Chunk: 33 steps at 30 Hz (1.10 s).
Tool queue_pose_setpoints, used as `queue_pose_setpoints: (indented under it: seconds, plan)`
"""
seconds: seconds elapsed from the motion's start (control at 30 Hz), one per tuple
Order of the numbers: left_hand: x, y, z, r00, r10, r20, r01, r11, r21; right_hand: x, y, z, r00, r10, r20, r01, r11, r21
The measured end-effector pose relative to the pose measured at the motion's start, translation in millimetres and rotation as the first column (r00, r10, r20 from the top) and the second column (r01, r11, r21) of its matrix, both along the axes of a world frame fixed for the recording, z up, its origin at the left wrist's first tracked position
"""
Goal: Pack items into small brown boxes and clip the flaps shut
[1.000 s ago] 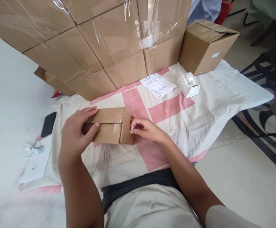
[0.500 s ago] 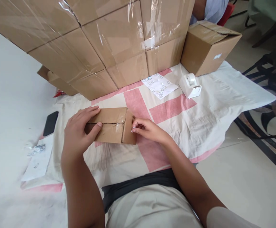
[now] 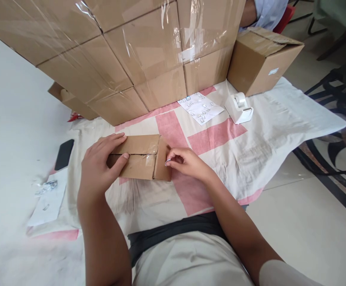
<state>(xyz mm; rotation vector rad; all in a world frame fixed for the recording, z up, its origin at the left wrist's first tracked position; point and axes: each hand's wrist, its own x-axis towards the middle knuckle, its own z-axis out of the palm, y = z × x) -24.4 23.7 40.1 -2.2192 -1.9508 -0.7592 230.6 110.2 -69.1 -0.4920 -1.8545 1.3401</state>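
A small brown cardboard box (image 3: 140,167) lies on the cloth in front of me, its top seam partly covered with clear tape. My left hand (image 3: 103,161) grips the box's left end, thumb on top and fingers over the far side. At the right end, my right hand (image 3: 183,162) pinches a small white sticker (image 3: 168,161) between thumb and finger, close against the end face. Whether the sticker touches the cardboard I cannot tell.
Behind the box rises a stack of taped cartons (image 3: 143,51). A sheet with small outlined labels (image 3: 201,108) and a white tape dispenser (image 3: 239,109) lie to the right, before another carton (image 3: 259,63). On the left are a black phone (image 3: 64,155) and paper (image 3: 47,202).
Hardly anything differs. The view has shifted very slightly; both hands keep their places on and beside the box.
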Motion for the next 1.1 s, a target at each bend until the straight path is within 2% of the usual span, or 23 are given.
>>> queue_pose_setpoints:
  seconds: [0.2,0.53,0.8,1.1]
  plan:
    - [2.6,-0.7,2.3,1.0,0.013,-0.019,-0.013,1.0,-0.014,0.3,0.1,0.4,1.0,-0.003,0.024,0.003,1.0,0.0]
    - [2.9,-1.2,2.2,1.0,0.027,-0.015,-0.027,0.999,-0.018,0.1,1.1,-0.7,0.996,0.089,0.009,-0.089,0.995,-0.05]
    - [3.7,-1.3,2.3,0.999,0.02,-0.027,-0.021,1.0,-0.008,-0.1,-0.4,0.1,0.999,-0.032,0.036,0.033,0.999,-0.019]
    - [2.7,-1.6,1.6,0.999,0.01,-0.038,-0.011,1.0,-0.013,-0.4,1.3,-2.3,0.999,-0.026,0.019,0.028,0.994,-0.104]
